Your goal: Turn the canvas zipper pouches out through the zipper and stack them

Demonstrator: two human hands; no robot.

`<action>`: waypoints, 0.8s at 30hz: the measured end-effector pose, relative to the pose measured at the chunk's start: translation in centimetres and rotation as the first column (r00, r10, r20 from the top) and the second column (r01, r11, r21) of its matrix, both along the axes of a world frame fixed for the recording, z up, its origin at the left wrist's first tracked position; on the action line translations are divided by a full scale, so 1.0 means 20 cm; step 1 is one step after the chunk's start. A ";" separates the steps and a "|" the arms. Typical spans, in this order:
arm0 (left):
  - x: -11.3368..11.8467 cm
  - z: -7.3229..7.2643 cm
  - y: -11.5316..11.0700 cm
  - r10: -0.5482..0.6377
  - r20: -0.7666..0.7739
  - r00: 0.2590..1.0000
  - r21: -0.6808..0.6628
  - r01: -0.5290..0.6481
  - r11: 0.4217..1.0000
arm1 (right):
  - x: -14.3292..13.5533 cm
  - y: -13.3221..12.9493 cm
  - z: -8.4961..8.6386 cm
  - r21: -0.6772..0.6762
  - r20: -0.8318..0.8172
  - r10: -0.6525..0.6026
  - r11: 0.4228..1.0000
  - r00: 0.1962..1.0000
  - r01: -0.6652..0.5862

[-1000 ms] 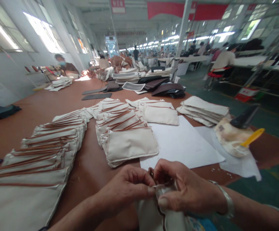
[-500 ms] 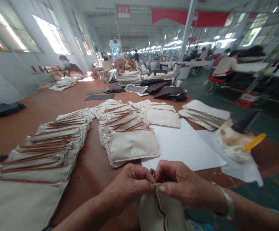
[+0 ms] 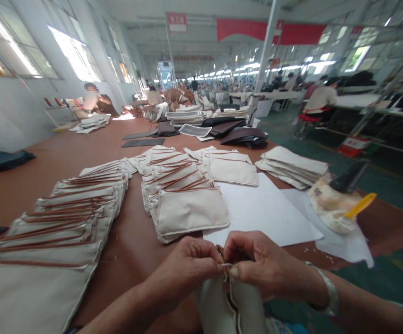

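Left hand: the person's left hand is closed in a thumb-and-forefinger pinch on the top end of the cream piece.
Right hand: the right hand is pinched on the same end, its thumb just beside the left one; whatever lies behind the curled fingers is hidden.
Cream piece: on the near side of the white paper sheet, top end up toward the sheet's near edge, lower part running out of view; whether it rests on anything I cannot tell.
Brown strip: the dark brown strip runs down the middle of the piece between two pale folded edges, away from the sheet.
Handling: probably light and soft, with a little body at the seamed edges; unlikely to break or slip, but apt to buckle if pushed.
Where to hold: best by the two thick edges at the top end, one per hand, close to the strip; the flat sides would likely just fold.
Middle pile: similar cream pieces with brown strips overlap the sheet's left edge.
Left row: more of them, fanned, well left of the sheet.
Pale stack: flat pale pieces beyond the sheet's far right corner.
Yellow handle: the yellow handle leans from a pale-smeared container, right of the sheet.
Tabletop: brown surface under the sheet.
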State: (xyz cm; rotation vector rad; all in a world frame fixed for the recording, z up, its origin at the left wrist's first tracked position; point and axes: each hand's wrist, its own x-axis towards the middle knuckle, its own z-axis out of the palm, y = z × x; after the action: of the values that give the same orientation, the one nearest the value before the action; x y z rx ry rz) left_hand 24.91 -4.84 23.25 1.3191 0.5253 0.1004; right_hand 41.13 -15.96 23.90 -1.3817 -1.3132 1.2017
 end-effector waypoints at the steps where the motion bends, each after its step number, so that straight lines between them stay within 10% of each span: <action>1: 0.00 0.00 0.00 -0.005 0.005 1.000 -0.009 0.005 1.000 | 0.00 0.00 0.00 0.003 0.016 -0.005 1.000 1.000 0.005; 24: -0.02 0.00 0.00 -0.023 -0.001 1.000 0.079 0.023 0.997 | -0.02 0.01 0.01 -0.026 0.180 -0.005 1.000 0.984 0.010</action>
State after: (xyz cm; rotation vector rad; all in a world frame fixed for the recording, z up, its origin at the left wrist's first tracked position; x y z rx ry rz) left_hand 24.60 -4.83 23.26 1.4025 0.5105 0.1027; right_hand 40.76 -15.67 24.12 -1.5424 -1.4191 1.1131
